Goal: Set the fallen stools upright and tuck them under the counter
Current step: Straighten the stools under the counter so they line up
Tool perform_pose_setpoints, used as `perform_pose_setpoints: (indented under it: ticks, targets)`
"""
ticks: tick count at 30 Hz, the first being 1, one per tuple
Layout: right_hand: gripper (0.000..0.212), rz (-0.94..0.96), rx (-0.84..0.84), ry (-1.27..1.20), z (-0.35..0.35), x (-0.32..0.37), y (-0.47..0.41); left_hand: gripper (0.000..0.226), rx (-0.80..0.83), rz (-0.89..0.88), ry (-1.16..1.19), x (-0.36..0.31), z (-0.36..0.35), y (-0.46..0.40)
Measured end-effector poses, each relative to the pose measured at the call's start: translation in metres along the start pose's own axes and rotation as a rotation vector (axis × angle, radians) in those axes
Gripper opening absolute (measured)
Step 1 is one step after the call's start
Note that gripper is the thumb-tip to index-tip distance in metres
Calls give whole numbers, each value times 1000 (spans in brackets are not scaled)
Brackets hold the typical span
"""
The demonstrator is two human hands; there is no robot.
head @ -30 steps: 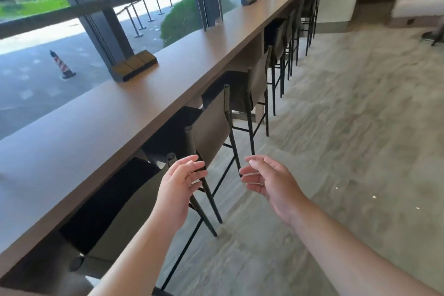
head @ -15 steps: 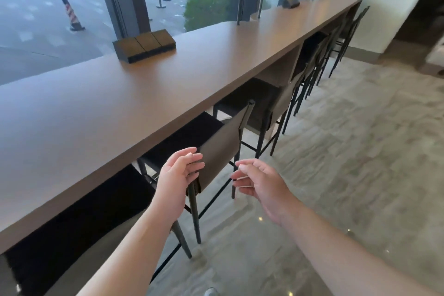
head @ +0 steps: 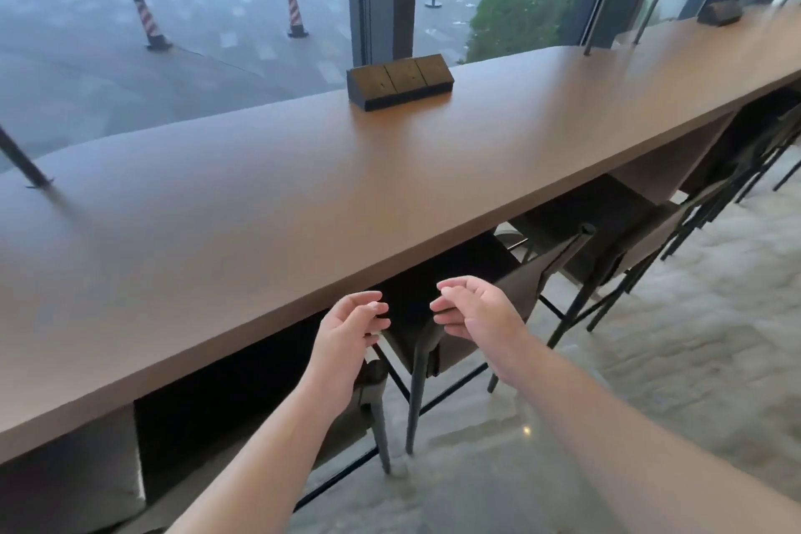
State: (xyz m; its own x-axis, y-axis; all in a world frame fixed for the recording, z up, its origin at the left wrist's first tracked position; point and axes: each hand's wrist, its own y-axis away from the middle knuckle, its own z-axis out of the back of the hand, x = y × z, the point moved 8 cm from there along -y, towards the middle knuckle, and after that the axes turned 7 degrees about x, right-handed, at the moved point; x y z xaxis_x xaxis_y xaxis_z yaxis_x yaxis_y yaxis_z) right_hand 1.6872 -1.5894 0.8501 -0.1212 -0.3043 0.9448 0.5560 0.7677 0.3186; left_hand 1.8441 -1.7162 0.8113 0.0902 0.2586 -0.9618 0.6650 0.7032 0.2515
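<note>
Both hands, left hand (head: 346,338) and right hand (head: 477,312), are held loosely curled, empty, above an upright stool (head: 511,277) for tucking under the counter (head: 303,208).

- One view only, from a camera worn on the person's head, so no second view overlaps it.
- It looks forward and steeply down across the near edge of the counter (head: 303,195) toward the window (head: 173,35).
- It sits close over the counter's near edge, wide-angle, lines bowed.
</note>
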Motion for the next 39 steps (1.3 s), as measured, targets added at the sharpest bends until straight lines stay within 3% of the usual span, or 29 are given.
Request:
perform_pose_setpoints:
  ticks: [7, 13, 19, 22, 27, 32, 35, 39]
  targets:
    - [13, -5, 132, 106, -8, -11, -46, 18, -157, 52, -66, 22, 11, 8]
    - [14, 82, 306, 472, 0, -16, -79, 16, -283, 103, -205, 46, 5, 18]
    - [23, 119, 525, 626, 5, -28, -96, 17, -417, 130, -353, 50, -9, 23]
    - [26, 226, 603, 759, 3, -29, -98, 18, -478, 113, -485, 49, -17, 28]
    - [30, 496, 659, 969, -2, -29, -90, 32, -388, 107, -853, 53, -32, 36]
    - [27, 816, 701, 1180, -3, -28, -75, 42, -289, -31, -1221, 54, -38, 40]
    - [28, 849, 718, 1309, -5, -35, -75, 44, -299, -68, -1330, 53, -34, 40]
    - [39, 759, 711, 1382, -6, -43, -81, 42, -307, -41, -1411, 53, -31, 38]
